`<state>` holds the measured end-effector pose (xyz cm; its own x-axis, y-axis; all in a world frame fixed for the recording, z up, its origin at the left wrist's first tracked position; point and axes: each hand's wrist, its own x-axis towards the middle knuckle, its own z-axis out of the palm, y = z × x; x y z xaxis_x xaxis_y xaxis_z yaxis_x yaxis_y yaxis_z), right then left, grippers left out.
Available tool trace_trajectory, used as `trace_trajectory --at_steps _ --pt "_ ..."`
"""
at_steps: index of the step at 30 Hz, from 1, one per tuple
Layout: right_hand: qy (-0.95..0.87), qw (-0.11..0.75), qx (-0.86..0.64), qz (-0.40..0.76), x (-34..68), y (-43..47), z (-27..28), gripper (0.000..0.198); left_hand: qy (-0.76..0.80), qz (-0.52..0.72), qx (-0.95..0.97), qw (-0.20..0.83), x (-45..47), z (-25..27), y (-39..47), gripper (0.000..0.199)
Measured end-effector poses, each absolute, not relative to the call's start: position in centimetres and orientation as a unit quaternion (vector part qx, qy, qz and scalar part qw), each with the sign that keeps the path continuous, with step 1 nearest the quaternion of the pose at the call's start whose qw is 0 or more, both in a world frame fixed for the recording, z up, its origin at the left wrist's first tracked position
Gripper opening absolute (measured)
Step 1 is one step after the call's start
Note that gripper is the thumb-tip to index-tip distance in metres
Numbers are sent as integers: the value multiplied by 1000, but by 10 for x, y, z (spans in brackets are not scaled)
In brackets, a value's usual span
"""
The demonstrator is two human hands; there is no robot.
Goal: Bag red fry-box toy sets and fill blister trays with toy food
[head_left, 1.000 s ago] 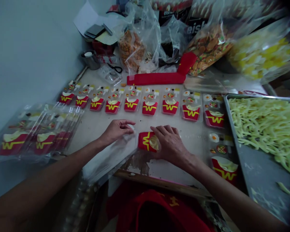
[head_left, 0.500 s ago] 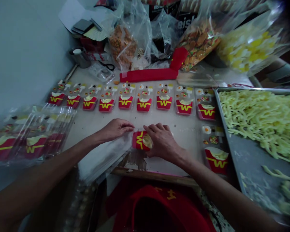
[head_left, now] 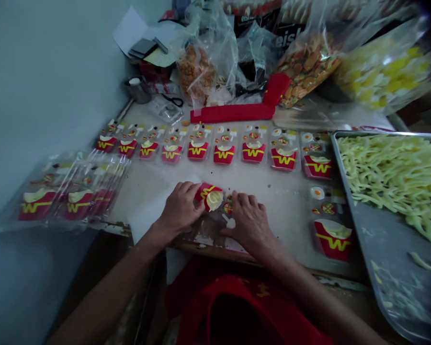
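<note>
Between my hands, near the table's front edge, lies a clear plastic tray pack (head_left: 213, 197) with a red fries box marked with a yellow W and small toy-like food pieces. It is turned sideways, red end to the left. My left hand (head_left: 179, 208) grips that red end, thumb on the near side. My right hand (head_left: 252, 223) is over the other end, fingers at the far edge and thumb at the near edge, covering part of it. Under my left hand and wrist is a whitish plastic bag (head_left: 138, 218), partly hidden.
Similar packs (head_left: 224, 148) stand in a row across the table, and another pack (head_left: 332, 235) lies at right. Bagged packs (head_left: 39, 203) are piled at left. A metal tray (head_left: 384, 268) holds pale fries-like strips. Behind are a red strip (head_left: 233, 113) and filled clear bags (head_left: 197, 72).
My left hand has moved from the whitish bag's opening onto the pack's red end. My right hand has shifted right to the other end, uncovering the small food pieces. The view has shifted slightly.
</note>
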<state>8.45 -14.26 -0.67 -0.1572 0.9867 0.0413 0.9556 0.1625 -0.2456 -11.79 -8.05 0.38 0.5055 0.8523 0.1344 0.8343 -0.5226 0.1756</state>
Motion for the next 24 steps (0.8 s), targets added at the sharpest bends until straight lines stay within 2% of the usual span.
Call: trace_trajectory --at_steps 2,6,9,14,20,24 --pt "-744 97 -655 84 88 -150 -8 90 476 41 878 26 -111 8 -76 34" --pt "-731 116 -664 99 83 -153 -13 84 479 -68 875 -14 -97 21 -65 24" --pt "-723 134 -669 107 81 -151 -16 84 497 -84 864 -9 -83 26 -63 22" --pt "-712 155 -674 119 88 -152 -6 87 504 5 864 -11 -68 27 -84 21" --pt "-728 176 -656 90 99 -164 16 82 590 191 784 -22 -79 26 -107 12" --pt "-741 174 -641 99 96 -157 20 77 524 207 825 37 -68 19 -118 16"
